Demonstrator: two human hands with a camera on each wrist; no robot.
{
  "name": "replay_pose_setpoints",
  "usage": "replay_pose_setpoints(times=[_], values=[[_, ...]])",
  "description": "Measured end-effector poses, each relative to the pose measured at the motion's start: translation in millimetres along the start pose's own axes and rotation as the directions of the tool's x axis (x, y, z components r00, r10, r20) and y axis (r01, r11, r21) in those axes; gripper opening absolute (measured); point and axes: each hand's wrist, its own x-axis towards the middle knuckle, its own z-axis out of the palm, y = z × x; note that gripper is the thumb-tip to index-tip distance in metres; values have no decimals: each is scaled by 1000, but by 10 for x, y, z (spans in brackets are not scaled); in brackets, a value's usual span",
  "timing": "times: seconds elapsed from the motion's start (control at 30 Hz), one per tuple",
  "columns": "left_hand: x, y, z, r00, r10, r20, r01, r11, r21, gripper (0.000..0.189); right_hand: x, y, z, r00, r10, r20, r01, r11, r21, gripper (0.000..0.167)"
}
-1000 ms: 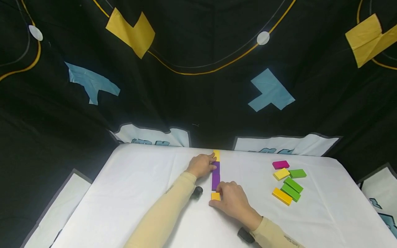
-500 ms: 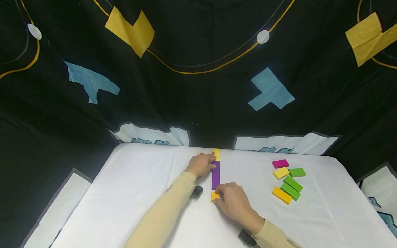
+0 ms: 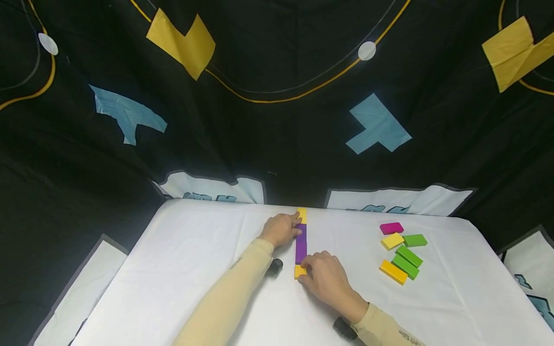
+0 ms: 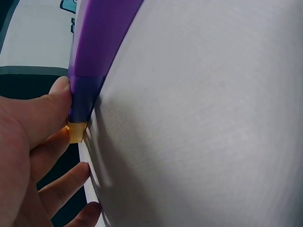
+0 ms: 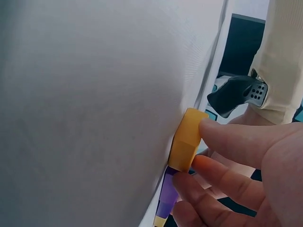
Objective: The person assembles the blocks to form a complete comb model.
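Note:
In the head view a straight line of flat blocks runs away from me: a yellow block (image 3: 302, 216) at the far end, two purple blocks (image 3: 300, 253) in the middle, an orange block (image 3: 299, 272) at the near end, touching the purple one. My left hand (image 3: 279, 229) rests its thumb on the farther purple block and its index finger on the yellow block; its other fingers spread loosely in the left wrist view. With thumb and index finger my right hand (image 3: 325, 278) pinches the orange block (image 5: 185, 142); its other fingers lie beside the nearer purple block (image 5: 168, 189).
To the right on the white table (image 3: 459, 274) lie a magenta block (image 3: 391, 228), a yellow block (image 3: 392, 241), several green blocks (image 3: 407, 266) and another orange block (image 3: 393, 272). A black curtain (image 3: 277, 144) hangs behind the table. Both wrists carry dark cameras (image 3: 344, 328).
The orange block has slid away from me, and its gap to the nearer purple block has closed. My right thumb has shifted onto its near right corner. The left hand has stayed put.

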Motion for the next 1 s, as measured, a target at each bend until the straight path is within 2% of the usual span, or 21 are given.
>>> replay_pose_setpoints(times=[0.7, 1.0], values=[[5, 15, -4, 1000, -7, 17, 7, 1000, -9, 46, 43, 34, 21, 999, 14, -40, -14, 1000, 5, 25], [1, 17, -17, 1000, 7, 8, -7, 1000, -19, 45, 52, 59, 34, 999, 30, -32, -30, 999, 12, 27]])
